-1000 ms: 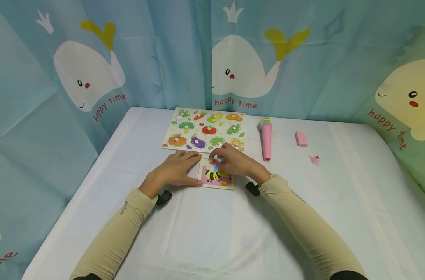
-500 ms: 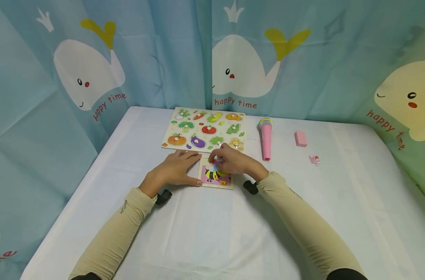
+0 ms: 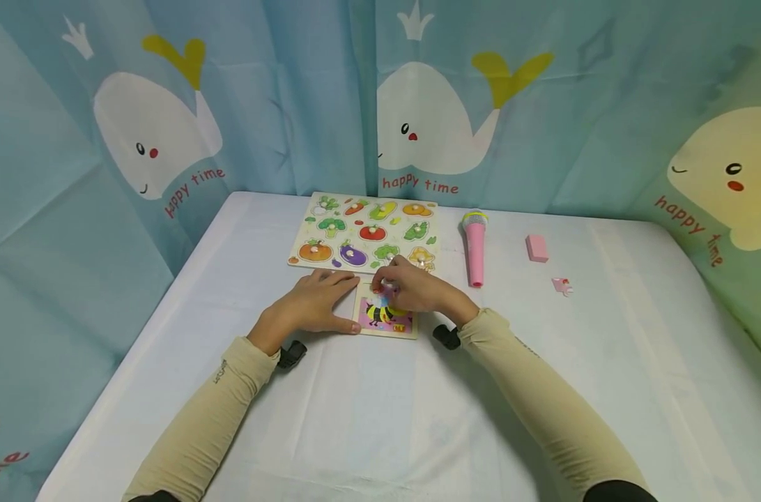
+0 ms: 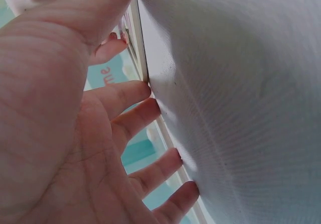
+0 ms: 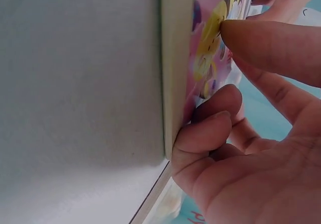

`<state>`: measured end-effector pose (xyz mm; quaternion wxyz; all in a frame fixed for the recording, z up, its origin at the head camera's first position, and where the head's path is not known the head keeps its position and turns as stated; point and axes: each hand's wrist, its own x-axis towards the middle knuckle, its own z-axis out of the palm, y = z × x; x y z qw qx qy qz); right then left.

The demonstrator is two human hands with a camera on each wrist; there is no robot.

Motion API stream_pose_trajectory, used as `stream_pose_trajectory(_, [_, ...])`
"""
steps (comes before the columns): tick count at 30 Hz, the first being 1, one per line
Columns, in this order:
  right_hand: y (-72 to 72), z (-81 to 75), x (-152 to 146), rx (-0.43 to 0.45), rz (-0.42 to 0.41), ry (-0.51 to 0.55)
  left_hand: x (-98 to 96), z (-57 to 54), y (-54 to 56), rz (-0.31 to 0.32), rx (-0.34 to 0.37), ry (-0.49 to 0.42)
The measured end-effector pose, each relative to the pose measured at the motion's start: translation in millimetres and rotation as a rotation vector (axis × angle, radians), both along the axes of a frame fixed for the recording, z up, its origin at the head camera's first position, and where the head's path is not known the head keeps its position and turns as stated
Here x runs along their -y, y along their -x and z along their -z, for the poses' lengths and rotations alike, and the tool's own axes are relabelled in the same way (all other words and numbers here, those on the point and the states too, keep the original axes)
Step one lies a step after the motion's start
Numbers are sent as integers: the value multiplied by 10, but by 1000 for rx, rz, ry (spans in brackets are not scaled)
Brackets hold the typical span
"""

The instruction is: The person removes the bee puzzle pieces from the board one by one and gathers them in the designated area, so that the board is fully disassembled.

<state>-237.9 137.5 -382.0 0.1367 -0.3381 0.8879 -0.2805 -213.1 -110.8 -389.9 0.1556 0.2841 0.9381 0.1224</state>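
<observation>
In the head view a small square bee jigsaw puzzle (image 3: pixel 385 322) lies in a pale wooden frame at the middle of the table. My left hand (image 3: pixel 318 301) rests at its left side, fingers spread and thumb (image 3: pixel 354 328) touching the frame's edge. Over the puzzle's upper right, my right hand (image 3: pixel 416 287) bends its index finger and thumb onto a puzzle piece (image 3: pixel 385 300), partly hidden under the fingers. The right wrist view has the thumb (image 5: pixel 241 35) on the yellow bee's face and the curled outer fingers (image 5: pixel 205 133) against the frame edge. The index fingertip is hidden there.
Behind the puzzle lies a vegetable peg board (image 3: pixel 364 230). To the right are a pink toy microphone (image 3: pixel 475 251), a pink block (image 3: pixel 536 248) and a loose pink puzzle piece (image 3: pixel 562 286). A whale-print curtain (image 3: pixel 330 90) hangs along the white table's (image 3: pixel 368 418) far edge.
My right index fingertip has shifted slightly over the puzzle's upper part. The left hand keeps its place, and the head view has drifted only a little.
</observation>
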Motion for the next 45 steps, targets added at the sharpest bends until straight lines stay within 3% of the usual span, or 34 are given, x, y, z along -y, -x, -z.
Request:
stream_pose_trajectory(13, [7, 23, -35, 16, 13, 63, 2, 15, 0, -7, 11, -9])
stream_pose_trajectory(19, [14, 52, -105, 88, 58, 141, -15, 20, -4, -12, 10, 3])
stream_pose_trajectory(29, [-18, 45, -130, 92, 201, 130, -20, -3, -17, -20, 18, 4])
stream_pose_trajectory(38, [-38, 72, -192, 150, 253, 232, -12, 10, -17, -15, 15, 3])
stream_pose_trajectory(45, [-92, 57, -283, 114, 291, 266, -16, 4, -22, -14, 8, 1])
